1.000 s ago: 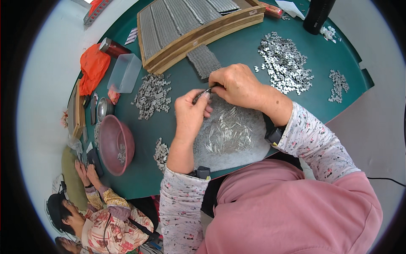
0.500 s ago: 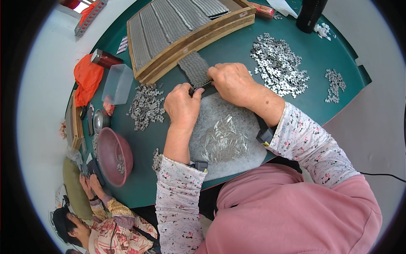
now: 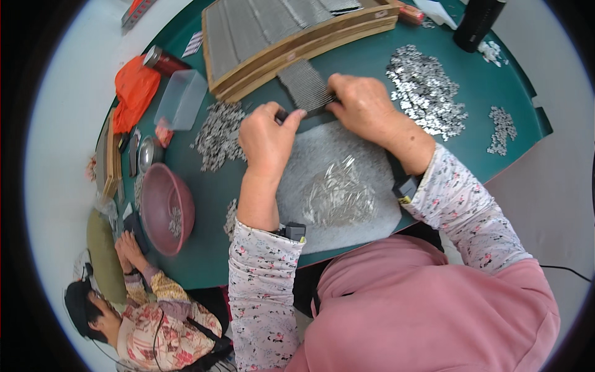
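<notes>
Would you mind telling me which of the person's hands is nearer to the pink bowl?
Left. The left hand is just right of and above the pink bowl; the right hand is farther right, at the ribbed grey strip.

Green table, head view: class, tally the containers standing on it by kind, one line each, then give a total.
Wooden tray: 1
Clear plastic tub: 1
Pink bowl: 1
Black bottle: 1
Total: 4

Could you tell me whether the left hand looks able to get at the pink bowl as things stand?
Probably yes. The pink bowl sits on the left hand's own side with only bare green table between them, though the hand is pinching a small dark strip.
</notes>
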Action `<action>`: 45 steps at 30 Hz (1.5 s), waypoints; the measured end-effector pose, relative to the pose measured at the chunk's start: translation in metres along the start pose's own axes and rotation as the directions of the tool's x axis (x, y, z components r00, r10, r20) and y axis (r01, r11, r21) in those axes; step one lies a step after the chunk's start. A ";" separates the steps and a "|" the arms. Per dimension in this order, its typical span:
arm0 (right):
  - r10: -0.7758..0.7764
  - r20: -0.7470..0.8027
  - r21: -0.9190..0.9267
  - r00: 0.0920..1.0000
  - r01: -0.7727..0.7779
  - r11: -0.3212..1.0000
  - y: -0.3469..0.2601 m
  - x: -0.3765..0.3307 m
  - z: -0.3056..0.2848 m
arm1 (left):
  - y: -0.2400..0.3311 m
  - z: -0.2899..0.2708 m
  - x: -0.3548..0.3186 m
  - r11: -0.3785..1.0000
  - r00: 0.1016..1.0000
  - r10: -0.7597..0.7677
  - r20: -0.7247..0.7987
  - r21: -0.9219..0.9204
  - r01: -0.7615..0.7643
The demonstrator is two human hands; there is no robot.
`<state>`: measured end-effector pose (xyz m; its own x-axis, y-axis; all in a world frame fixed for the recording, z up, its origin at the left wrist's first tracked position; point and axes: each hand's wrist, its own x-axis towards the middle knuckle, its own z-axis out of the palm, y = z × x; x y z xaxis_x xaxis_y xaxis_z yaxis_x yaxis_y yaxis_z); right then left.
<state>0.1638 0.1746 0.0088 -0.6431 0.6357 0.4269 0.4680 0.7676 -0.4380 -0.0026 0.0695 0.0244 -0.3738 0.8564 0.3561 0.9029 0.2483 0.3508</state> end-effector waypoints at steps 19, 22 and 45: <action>-0.620 0.417 0.371 0.665 0.498 0.784 -0.132 -0.012 0.017 | -0.001 -0.251 -0.135 0.086 0.596 0.266 -0.758 -0.597 -0.798; -0.638 0.431 0.373 0.638 0.517 0.770 -0.141 -0.019 0.035 | 0.000 -0.236 -0.129 0.079 0.568 0.215 -0.794 -0.566 -0.821; -0.622 0.452 0.318 0.639 0.536 0.782 -0.165 -0.033 0.048 | -0.030 -0.214 -0.156 0.431 0.416 -0.014 -0.909 -0.381 -0.818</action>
<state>0.0787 0.0234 0.0287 -0.9762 -0.1082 0.1882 -0.1717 0.9151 -0.3649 -0.0170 -0.1688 0.1436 -0.3610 -0.0586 0.9307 0.6139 -0.7662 0.1899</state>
